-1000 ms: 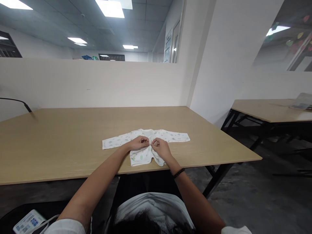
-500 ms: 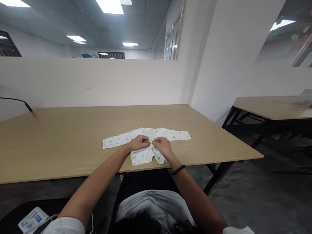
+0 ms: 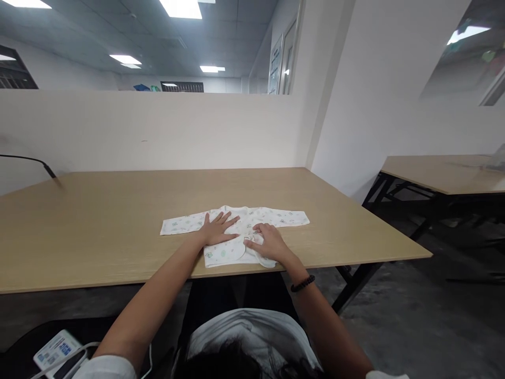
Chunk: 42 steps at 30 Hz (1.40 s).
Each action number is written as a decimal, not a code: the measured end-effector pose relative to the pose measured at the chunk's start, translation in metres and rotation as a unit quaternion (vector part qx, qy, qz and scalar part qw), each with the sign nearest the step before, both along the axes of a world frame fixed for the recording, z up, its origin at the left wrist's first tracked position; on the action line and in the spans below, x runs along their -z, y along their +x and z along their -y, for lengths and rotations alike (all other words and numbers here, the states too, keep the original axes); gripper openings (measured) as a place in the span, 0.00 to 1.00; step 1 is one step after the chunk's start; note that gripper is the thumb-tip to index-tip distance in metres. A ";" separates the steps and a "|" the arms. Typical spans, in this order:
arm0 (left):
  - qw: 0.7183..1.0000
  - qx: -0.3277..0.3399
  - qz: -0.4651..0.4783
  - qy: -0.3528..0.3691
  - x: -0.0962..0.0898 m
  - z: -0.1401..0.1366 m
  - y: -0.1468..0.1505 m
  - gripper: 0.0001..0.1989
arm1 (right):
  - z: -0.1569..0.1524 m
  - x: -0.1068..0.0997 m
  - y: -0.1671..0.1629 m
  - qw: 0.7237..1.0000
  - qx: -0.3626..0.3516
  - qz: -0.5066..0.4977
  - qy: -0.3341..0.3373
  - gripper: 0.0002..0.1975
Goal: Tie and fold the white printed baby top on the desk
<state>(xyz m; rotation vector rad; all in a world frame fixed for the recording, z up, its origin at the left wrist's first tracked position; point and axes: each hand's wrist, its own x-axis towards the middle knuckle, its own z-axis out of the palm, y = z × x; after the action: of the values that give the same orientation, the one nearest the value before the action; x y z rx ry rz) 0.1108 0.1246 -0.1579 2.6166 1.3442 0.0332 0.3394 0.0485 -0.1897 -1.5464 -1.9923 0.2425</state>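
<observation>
A small white baby top (image 3: pixel 224 255) with a fine printed pattern lies on the table near its front edge, both long sleeves stretched out sideways. My left hand (image 3: pixel 218 230) rests flat on the chest of the top, fingers spread. On the other side of the front, my right hand (image 3: pixel 271 242) touches the fabric with thumb and fingers apart and somewhat curled. Under that hand the lower right part of the top is rumpled and partly hidden. The lower left part lies smoother, its rounded front edge showing.
The wooden table (image 3: pixel 118 200) ends at a low white wall (image 3: pixel 177 131). A thin black gooseneck (image 3: pixel 47 169) stands at the far left. To the right is another table (image 3: pixel 442 171). A white box-like device (image 3: pixel 57 351) with cables lies at the lower left.
Both hands were pinching the top together at its middle. Now they are apart: the left lies flat and spread, the right has loosened. The bunched front has become flatter.
</observation>
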 end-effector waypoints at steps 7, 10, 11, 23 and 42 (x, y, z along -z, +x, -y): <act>0.994 -0.006 0.025 0.105 -0.001 0.009 -0.006 0.35 | 0.024 -0.014 0.000 0.998 -0.029 0.050 -0.010 0.17; 0.986 0.048 0.050 0.154 -0.001 0.004 -0.010 0.23 | 0.029 -0.017 -0.001 0.997 -0.053 0.057 -0.012 0.11; 0.985 0.046 0.049 0.156 -0.002 0.001 -0.011 0.22 | 0.030 -0.018 -0.001 0.997 -0.057 0.057 -0.011 0.09; 0.989 0.104 0.001 0.105 -0.037 -0.039 -0.013 0.04 | 0.035 -0.015 -0.004 0.997 -0.067 0.035 0.021 0.07; 0.976 0.018 0.183 0.118 -0.009 -0.023 -0.005 0.17 | -0.005 -0.046 -0.007 0.998 -0.048 -0.015 -0.036 0.04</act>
<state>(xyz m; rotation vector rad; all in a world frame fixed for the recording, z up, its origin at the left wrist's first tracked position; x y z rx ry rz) 0.1056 0.1477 -0.1489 2.6424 1.2231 0.6748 0.3322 0.0536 -0.1442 -1.4839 -2.0571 0.3777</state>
